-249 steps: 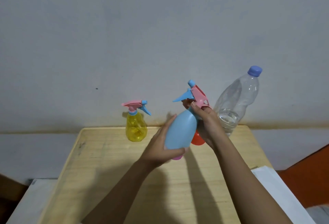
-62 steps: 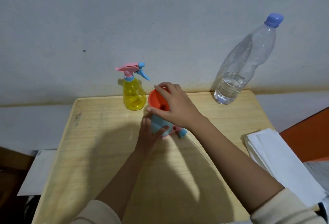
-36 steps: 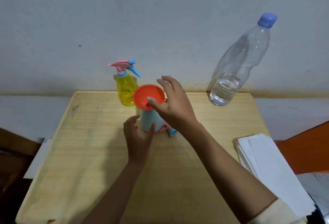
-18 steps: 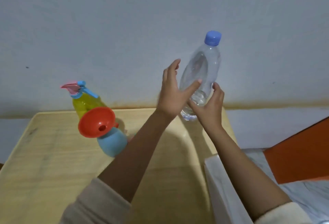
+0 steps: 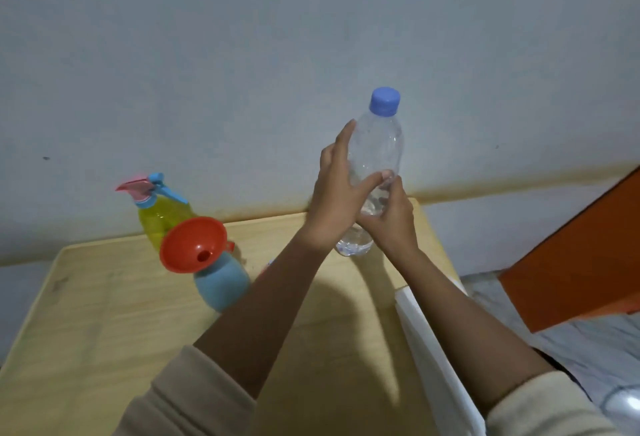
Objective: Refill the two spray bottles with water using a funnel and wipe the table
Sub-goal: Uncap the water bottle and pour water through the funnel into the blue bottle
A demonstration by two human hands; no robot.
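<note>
Spray bottles: there are two. The yellow one point(image 5: 160, 220) stands at the table's point(image 5: 104, 331) far edge with its sprayer on. The blue one point(image 5: 221, 285) stands just in front of it, open, with the one red funnel point(image 5: 192, 245) sitting in its neck.

I am at the filling step for the blue one. Both my hands are on the single water bottle point(image 5: 379, 155) near the far right corner. My left hand point(image 5: 337, 196) wraps its middle, thumb across the front and fingers up the far side. My right hand point(image 5: 393, 226) grips it lower down. I cannot tell whether its base is off the wood.

Its blue cap point(image 5: 384, 100) is on, so I judge the next move is to unscrew it, carry the bottle to the funnel and tip slowly. One stack of white paper point(image 5: 433, 349) lies at the right edge.
</note>
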